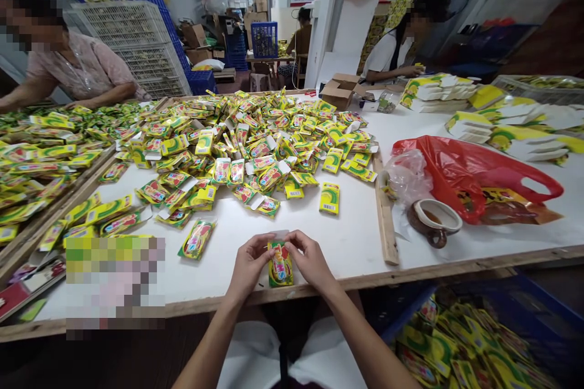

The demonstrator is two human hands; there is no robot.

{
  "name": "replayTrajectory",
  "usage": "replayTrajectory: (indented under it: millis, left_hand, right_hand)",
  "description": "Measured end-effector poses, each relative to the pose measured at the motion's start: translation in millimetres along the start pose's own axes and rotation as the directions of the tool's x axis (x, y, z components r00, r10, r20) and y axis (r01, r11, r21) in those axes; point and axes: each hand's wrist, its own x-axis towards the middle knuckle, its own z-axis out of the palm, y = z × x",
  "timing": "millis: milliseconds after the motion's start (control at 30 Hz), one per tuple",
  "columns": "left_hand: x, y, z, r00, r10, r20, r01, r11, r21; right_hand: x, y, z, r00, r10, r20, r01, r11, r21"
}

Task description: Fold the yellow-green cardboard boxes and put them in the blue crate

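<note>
A small green and yellow printed carton (280, 266) stands near the table's front edge, its white flap raised at the top. My left hand (253, 260) pinches its upper left corner, thumb in front. On the opposite corner, the fingers of my right hand (311, 258) are closed the same way. Beyond my hands spreads a large heap of similar cartons (246, 146), several with white end flaps sticking out. One carton (329, 198) lies apart to the right of the heap, and another carton (197, 239) to the left of my hands.
A wooden strip (385, 213) borders the work area on the right. Past it are a brown mug (434, 222) of liquid and a red plastic bag (469, 164). Below right, a blue crate (524, 310) holds many cartons. Co-workers sit at left (82, 67) and right (396, 51).
</note>
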Motion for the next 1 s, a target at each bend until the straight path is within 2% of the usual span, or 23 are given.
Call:
replayTrajectory:
  millis: [100,267,433,633,867,1000]
  left_hand:
    - [-1,3,2.9,0.999,0.041,0.005,-0.041,0.999,-0.032]
    - [-11,12,6.4,0.997,0.08,-0.017,-0.076,0.985,0.155]
    - [-14,14,10.1,0.993,0.07,-0.092,-0.053,0.983,0.177]
    - [-7,15,13.0,0.985,0.04,-0.168,-0.02,0.993,0.118]
    - [-18,4,7.7,0.995,0.04,-0.088,-0.028,0.99,0.137]
    - [-21,3,8.4,0.995,0.044,-0.093,-0.027,0.983,0.181]
  right_hand:
    - [-5,0,5,0.998,-0.046,-0.052,0.05,0.996,0.077]
    - [-9,-9,7,0.994,-0.111,-0.004,0.112,0.994,0.019]
    - [-4,-18,8,0.996,-0.067,-0.052,0.064,0.997,-0.05]
    - [5,-26,8,0.999,-0.023,-0.044,0.018,0.992,-0.122]
    - [-8,-9,8,1.0,-0.006,0.0,0.006,0.997,0.072]
    - [-9,-3,9,0.999,0.037,-0.019,-0.034,0.99,0.133]
